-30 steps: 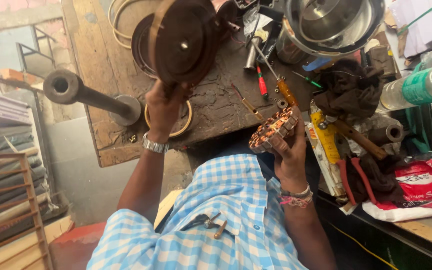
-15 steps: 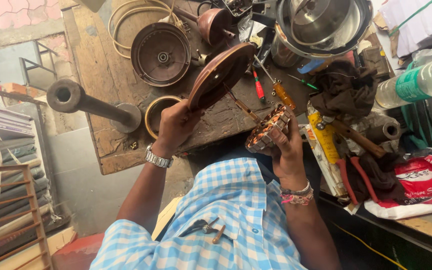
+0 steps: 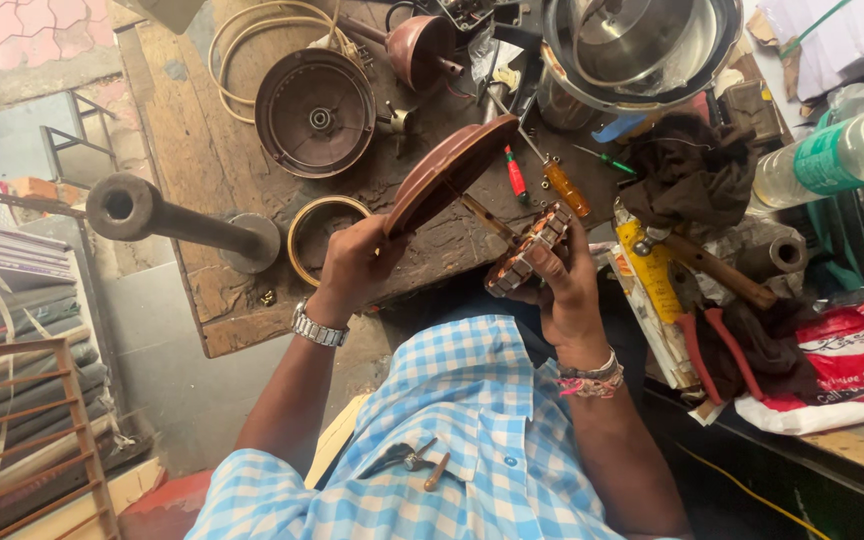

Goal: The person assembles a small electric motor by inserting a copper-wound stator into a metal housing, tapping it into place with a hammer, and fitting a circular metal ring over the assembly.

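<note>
Since 0.5 s ago, the left hand [image 3: 357, 258] has tilted the brown motor cover [image 3: 449, 172] further toward the wound stator [image 3: 530, 250], at frame centre, which the right hand [image 3: 562, 290] clasps firmly. Mating step, it seems; alignment comes next.

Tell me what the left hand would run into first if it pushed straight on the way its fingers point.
The left hand holds the brown round cover and points up the picture across the wooden bench. Beyond the cover, it would probably meet the screwdrivers or the steel pot; depth is unclear.
</note>
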